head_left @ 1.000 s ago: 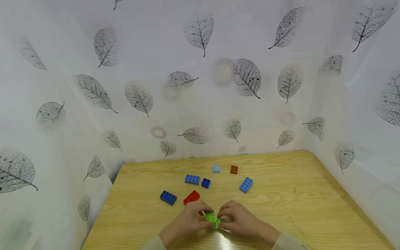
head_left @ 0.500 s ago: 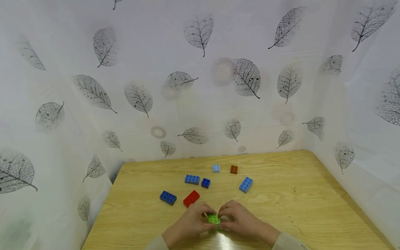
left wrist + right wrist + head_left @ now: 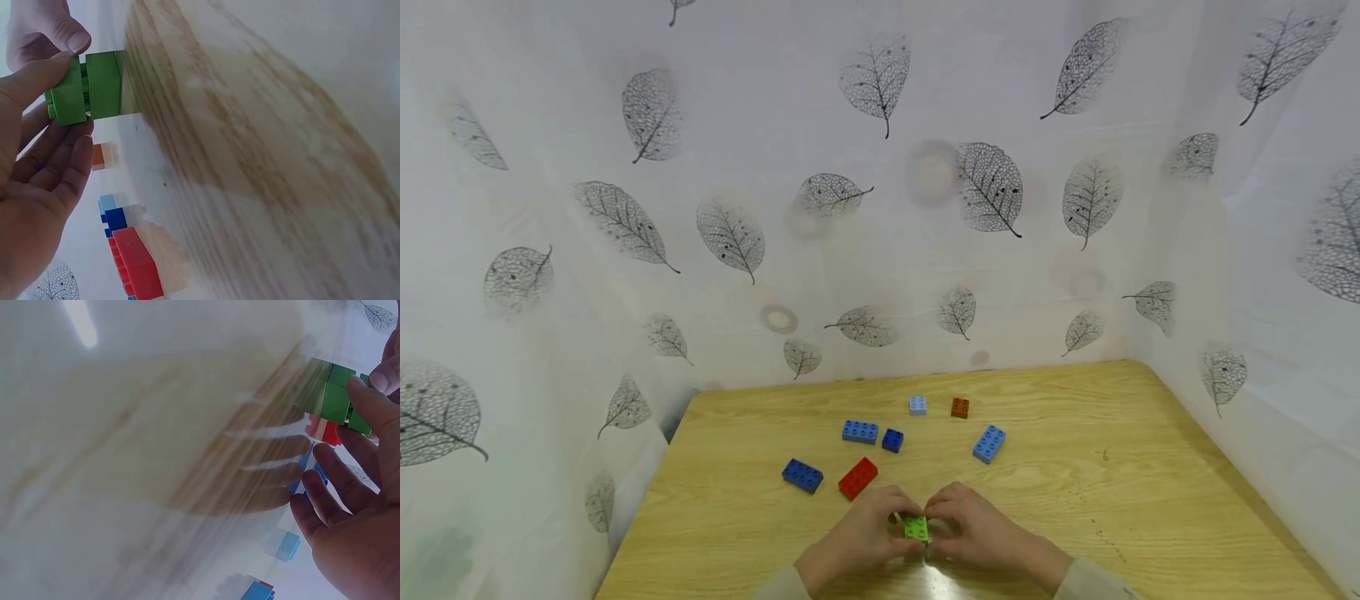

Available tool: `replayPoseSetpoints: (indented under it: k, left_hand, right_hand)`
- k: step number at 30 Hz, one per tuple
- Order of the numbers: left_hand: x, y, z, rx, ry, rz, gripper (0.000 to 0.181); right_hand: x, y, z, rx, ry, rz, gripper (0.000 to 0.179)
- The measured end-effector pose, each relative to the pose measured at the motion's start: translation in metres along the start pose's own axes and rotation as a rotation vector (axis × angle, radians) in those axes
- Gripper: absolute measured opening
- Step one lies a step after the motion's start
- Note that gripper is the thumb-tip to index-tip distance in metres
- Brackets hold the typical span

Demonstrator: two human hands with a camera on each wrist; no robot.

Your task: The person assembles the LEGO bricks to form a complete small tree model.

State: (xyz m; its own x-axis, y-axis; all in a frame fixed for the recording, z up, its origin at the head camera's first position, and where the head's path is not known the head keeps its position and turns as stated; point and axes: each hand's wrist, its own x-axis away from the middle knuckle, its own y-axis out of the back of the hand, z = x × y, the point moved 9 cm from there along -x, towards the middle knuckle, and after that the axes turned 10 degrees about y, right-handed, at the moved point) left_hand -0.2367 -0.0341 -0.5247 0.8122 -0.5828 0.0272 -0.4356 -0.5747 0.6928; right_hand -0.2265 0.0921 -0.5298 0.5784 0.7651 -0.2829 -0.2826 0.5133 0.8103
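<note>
My left hand (image 3: 867, 527) pinches a light green toy building brick (image 3: 916, 528) between thumb and fingers, studs upward. Beneath it, a second green brick (image 3: 105, 85) stands on the table, lined up with the upper one. A narrow gap with studs showing runs between the two bricks in the left wrist view. My right hand (image 3: 976, 527) pinches the lower brick from the right, thumb on its near side. In the right wrist view the other fingers (image 3: 328, 503) of that hand spread loosely close over the tabletop.
A red brick (image 3: 858, 478) lies just beyond my left hand. Farther back on the wooden table (image 3: 1075, 467) are dark blue (image 3: 802, 475), medium blue (image 3: 860, 431), small blue (image 3: 892, 440), pale blue (image 3: 917, 406), brown (image 3: 960, 407) and lighter blue (image 3: 989, 444) bricks.
My left hand has moved slightly right, bringing the upper green brick from an offset position to squarely over the lower one. The right hand has stayed nearly in place.
</note>
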Motion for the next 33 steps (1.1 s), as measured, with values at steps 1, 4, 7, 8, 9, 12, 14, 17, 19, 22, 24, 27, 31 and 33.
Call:
replayPoseSetpoints:
  k: [1, 4, 7, 8, 9, 12, 14, 17, 19, 22, 24, 27, 31, 33]
  left_hand:
    - [0.000, 0.000, 0.000, -0.005, -0.002, 0.000, 0.031]
    - [0.000, 0.000, 0.000, 0.001, 0.002, 0.002, 0.031]
    - [-0.001, 0.000, 0.003, 0.025, 0.015, 0.002, 0.030]
    - [-0.001, 0.000, 0.004, 0.041, 0.021, 0.001, 0.030]
    - [-0.001, -0.001, 0.005, 0.058, 0.028, -0.001, 0.030]
    - [-0.001, -0.002, 0.010, 0.116, 0.044, -0.010, 0.031]
    - [-0.001, -0.003, 0.014, 0.156, 0.058, -0.015, 0.032]
    - [-0.002, -0.006, 0.019, 0.204, 0.073, -0.017, 0.031]
    - [-0.002, -0.008, 0.021, 0.225, 0.072, -0.016, 0.030]
    - [-0.002, -0.009, 0.022, 0.250, 0.061, -0.016, 0.028]
    - [-0.002, -0.010, 0.023, 0.264, 0.067, -0.014, 0.027]
    - [-0.002, -0.010, 0.025, 0.279, 0.086, -0.015, 0.026]
    - [0.000, -0.011, 0.027, 0.297, 0.112, -0.009, 0.025]
    - [0.000, -0.010, 0.027, 0.300, 0.108, -0.012, 0.025]
  right_hand:
    - [0.000, 0.001, 0.001, 0.002, 0.006, -0.003, 0.038]
    - [-0.001, 0.001, 0.002, 0.003, 0.011, -0.005, 0.037]
    - [-0.001, 0.001, 0.003, 0.007, 0.005, -0.003, 0.036]
    - [-0.001, 0.001, 0.003, 0.006, 0.003, -0.003, 0.035]
    - [-0.001, 0.001, 0.003, 0.007, 0.003, -0.003, 0.035]
    - [-0.001, 0.000, 0.003, 0.011, 0.006, -0.005, 0.034]
    - [-0.001, 0.000, 0.003, 0.017, 0.012, -0.009, 0.033]
    - [-0.002, -0.001, 0.002, 0.020, 0.012, -0.012, 0.031]
    - [-0.001, -0.001, 0.001, 0.015, 0.011, -0.012, 0.029]
    - [-0.002, -0.002, -0.002, -0.002, -0.003, -0.005, 0.029]
    - [-0.002, -0.003, -0.004, -0.011, -0.016, 0.002, 0.029]
    - [-0.003, -0.003, -0.005, -0.013, -0.027, 0.008, 0.030]
    - [-0.005, -0.003, -0.005, -0.005, -0.020, 0.006, 0.030]
    - [-0.005, -0.003, -0.005, -0.003, -0.017, 0.005, 0.030]
